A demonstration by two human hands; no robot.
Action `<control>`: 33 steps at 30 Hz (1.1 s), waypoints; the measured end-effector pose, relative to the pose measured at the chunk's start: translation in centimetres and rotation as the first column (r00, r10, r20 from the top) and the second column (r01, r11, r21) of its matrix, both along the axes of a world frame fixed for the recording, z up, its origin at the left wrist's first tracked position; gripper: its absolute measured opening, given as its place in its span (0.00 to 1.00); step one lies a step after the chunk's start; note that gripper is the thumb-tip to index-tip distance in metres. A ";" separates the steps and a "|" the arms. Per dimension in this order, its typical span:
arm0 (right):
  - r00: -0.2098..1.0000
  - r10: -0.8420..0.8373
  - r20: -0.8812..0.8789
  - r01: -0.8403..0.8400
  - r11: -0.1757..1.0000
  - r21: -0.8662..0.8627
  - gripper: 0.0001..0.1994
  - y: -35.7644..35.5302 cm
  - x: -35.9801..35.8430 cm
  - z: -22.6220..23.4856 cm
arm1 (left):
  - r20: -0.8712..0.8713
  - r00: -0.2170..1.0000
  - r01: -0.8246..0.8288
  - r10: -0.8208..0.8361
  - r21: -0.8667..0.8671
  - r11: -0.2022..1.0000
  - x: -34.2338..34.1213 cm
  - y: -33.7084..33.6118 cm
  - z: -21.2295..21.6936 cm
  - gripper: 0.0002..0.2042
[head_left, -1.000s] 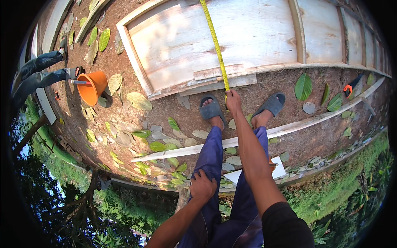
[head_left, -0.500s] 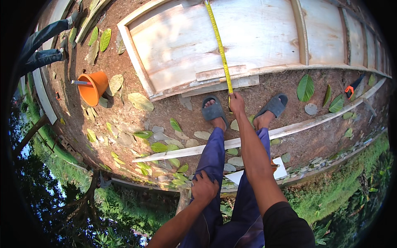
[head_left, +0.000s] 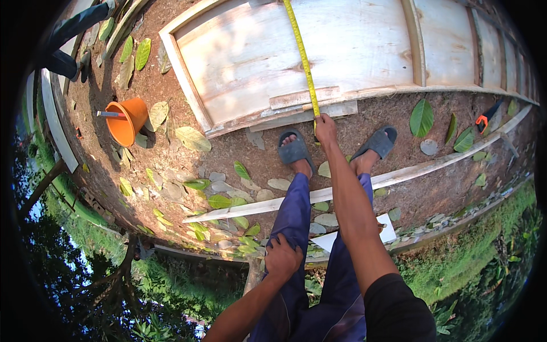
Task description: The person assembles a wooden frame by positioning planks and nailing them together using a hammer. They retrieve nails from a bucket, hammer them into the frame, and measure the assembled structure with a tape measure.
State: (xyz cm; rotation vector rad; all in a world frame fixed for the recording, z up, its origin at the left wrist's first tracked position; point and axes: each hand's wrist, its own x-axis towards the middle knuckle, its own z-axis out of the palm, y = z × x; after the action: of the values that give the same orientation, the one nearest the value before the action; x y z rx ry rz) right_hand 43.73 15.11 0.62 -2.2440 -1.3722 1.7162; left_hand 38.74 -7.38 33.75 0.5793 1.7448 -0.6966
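Note:
A yellow tape measure [head_left: 302,54] runs across a framed plywood panel [head_left: 245,62], from its far side to its near edge. At the near edge my right hand [head_left: 326,130] is closed on the end of the tape, just above the ground between my sandalled feet. My left hand [head_left: 283,257] rests on my left thigh, fingers bent and spread over the trouser cloth, holding nothing. Short wood strips [head_left: 305,98] lie along the panel's near edge under the tape.
At the left stands an orange bucket [head_left: 138,115] with a tool handle sticking out. A person's legs [head_left: 71,34] show at the upper left. A long wooden batten [head_left: 399,178] lies behind my feet. A handsaw [head_left: 483,121] rests at the right among fallen leaves.
The other person's legs have shifted at the upper left. My right hand, still on the tape, is slightly higher in view; my left hand stays on the thigh.

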 end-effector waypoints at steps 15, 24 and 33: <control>1.000 0.005 -0.006 -0.005 1.000 0.022 0.17 -0.5 1.0 -1.8 | -0.001 0.999 -0.038 0.038 -0.022 0.999 -0.1 0.3 -0.1 0.38; 1.000 0.027 0.013 -0.027 1.000 -0.002 0.17 0.1 1.1 -1.4 | -0.011 1.000 0.015 -0.015 0.007 1.000 -0.1 0.0 -0.1 0.39; 0.998 0.044 0.041 -0.043 0.999 -0.020 0.17 0.6 0.6 0.0 | 0.001 0.999 -0.041 0.041 -0.040 0.998 -0.2 0.4 -0.1 0.38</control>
State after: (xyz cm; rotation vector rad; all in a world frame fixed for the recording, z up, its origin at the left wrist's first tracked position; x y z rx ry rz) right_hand 44.33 15.69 0.58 -2.2892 -1.4288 1.7122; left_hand 38.58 -6.93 33.69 0.5153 1.7320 -0.7003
